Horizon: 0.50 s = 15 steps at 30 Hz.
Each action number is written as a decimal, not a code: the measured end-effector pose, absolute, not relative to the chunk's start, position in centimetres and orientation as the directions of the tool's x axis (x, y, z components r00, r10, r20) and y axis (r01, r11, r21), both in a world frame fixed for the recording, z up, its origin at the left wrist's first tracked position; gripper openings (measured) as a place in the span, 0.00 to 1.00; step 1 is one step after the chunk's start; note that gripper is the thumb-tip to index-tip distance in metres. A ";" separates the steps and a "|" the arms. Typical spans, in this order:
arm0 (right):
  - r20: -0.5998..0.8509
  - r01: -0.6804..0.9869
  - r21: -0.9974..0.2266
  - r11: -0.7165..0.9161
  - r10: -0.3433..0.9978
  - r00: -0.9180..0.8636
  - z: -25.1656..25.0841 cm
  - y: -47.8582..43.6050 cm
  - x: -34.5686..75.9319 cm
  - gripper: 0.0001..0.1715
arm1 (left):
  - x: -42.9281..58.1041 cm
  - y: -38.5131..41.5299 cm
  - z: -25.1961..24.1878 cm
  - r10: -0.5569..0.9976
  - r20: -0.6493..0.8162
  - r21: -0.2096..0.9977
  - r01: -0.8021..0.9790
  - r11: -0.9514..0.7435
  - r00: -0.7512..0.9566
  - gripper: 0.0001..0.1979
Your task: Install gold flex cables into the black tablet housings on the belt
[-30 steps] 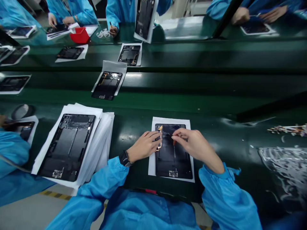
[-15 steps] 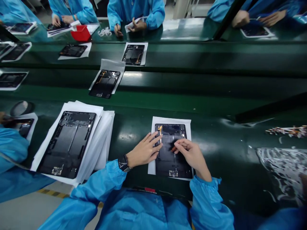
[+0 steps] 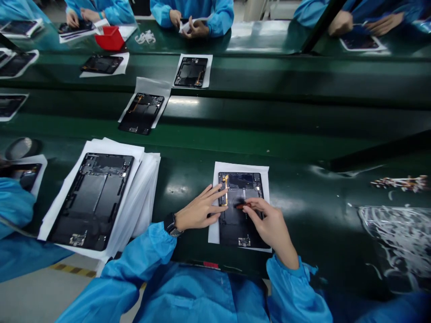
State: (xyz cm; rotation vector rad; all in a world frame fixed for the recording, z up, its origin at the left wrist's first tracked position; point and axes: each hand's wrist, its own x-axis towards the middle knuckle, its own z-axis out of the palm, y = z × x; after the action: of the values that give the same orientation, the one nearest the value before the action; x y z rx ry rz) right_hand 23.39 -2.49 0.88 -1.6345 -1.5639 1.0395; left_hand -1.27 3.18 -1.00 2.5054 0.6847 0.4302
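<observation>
A dark tablet back frame [image 3: 239,184] with an orange flex strip lies on a white sheet [image 3: 264,172] on the green bench in front of me. My left hand [image 3: 198,211] rests on the frame's left edge with fingers stretched out, holding nothing. My right hand [image 3: 269,226] lies over the frame's lower right, its thumb and forefinger pinched on a small reddish-brown strip [image 3: 243,206] pressed against the frame's middle.
A stack of white sheets topped by another frame [image 3: 92,197] sits at my left. More frames [image 3: 141,113] on sheets ride the green conveyor [image 3: 303,121]. Loose small parts [image 3: 399,182] and a clear bag [image 3: 397,237] lie at right. Co-workers in blue sleeves [image 3: 13,211] stand around.
My right hand has drawn back toward me and lowered onto the frame, still pinching the strip. The frames on the conveyor have drifted left. My left hand has barely shifted.
</observation>
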 end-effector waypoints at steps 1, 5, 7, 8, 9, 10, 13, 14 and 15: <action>-0.080 0.548 -0.835 -0.053 0.996 -0.026 1.1 -2.7 23.0 0.11 | -1.4 3.2 -1.0 0.548 0.169 0.567 0.373 -0.734 0.819 0.19; -0.012 0.720 -0.689 0.081 0.992 -0.124 1.9 -3.0 21.8 0.11 | -1.5 3.3 -1.0 0.594 0.192 0.621 0.373 -0.690 0.781 0.21; -0.018 0.763 -0.637 0.114 0.987 -0.162 2.2 -2.8 21.5 0.11 | -1.0 3.3 -0.9 0.614 0.196 0.585 0.411 -0.699 0.765 0.22; -0.022 0.775 -0.622 0.113 0.987 -0.161 2.3 -2.6 21.5 0.11 | -0.8 3.3 -0.9 0.616 0.192 0.554 0.434 -0.711 0.764 0.22; -0.025 0.780 -0.617 0.103 0.988 -0.150 2.3 -2.5 21.5 0.11 | -0.5 3.2 -0.8 0.613 0.182 0.520 0.453 -0.724 0.769 0.21; -0.024 0.777 -0.623 0.088 0.991 -0.132 2.3 -2.3 21.6 0.11 | -0.3 3.1 -0.7 0.606 0.169 0.489 0.468 -0.736 0.777 0.21; -0.019 0.736 -0.675 0.049 0.996 -0.084 1.7 -2.2 21.9 0.10 | 0.0 2.7 -0.4 0.583 0.144 0.437 0.478 -0.762 0.800 0.20; -0.019 0.720 -0.692 0.041 0.997 -0.075 1.4 -2.2 21.9 0.10 | 0.0 2.7 -0.3 0.578 0.143 0.433 0.474 -0.767 0.803 0.20; -0.018 0.710 -0.703 0.035 0.998 -0.068 1.2 -2.3 22.0 0.10 | -0.2 2.6 -0.3 0.573 0.148 0.434 0.468 -0.770 0.806 0.19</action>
State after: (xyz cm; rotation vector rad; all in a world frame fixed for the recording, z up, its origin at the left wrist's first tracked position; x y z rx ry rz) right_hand 21.97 -2.28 1.17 -1.7227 -1.8302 0.7712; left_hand -0.15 2.62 -0.29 2.6131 0.7852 0.3858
